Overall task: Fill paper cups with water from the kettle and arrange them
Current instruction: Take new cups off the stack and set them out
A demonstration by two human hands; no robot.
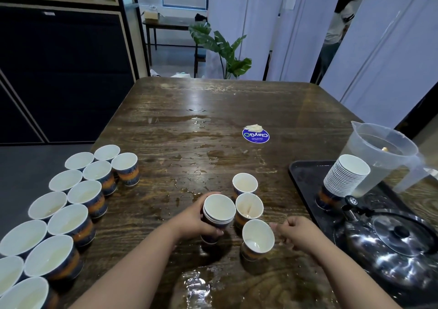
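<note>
On the dark, wet wooden bench [180, 109], the left hand [201, 218] gripped a short nested stack of blue-and-orange paper cups [218, 214], fingers wrapped round its wall. The right hand [292, 230] sat just beside a single white-lined paper cup [257, 238] at that cup's three o'clock, its fingers curled near the rim; whether they touched or pinched it could not be told. Two more cups stood at twelve o'clock of that cup, the nearer cup [249, 208] touching the stack, the farther cup [244, 184] just behind it. At nine o'clock of the bench, two rows of filled cups [71, 204] ran along the edge. At three o'clock a black tray [305, 176] carried a tall stack of empty cups [343, 178] and a shiny steel kettle [391, 249], with a clear plastic jug [384, 152] behind them. A round blue sticker [255, 136] lay toward twelve o'clock.
</note>
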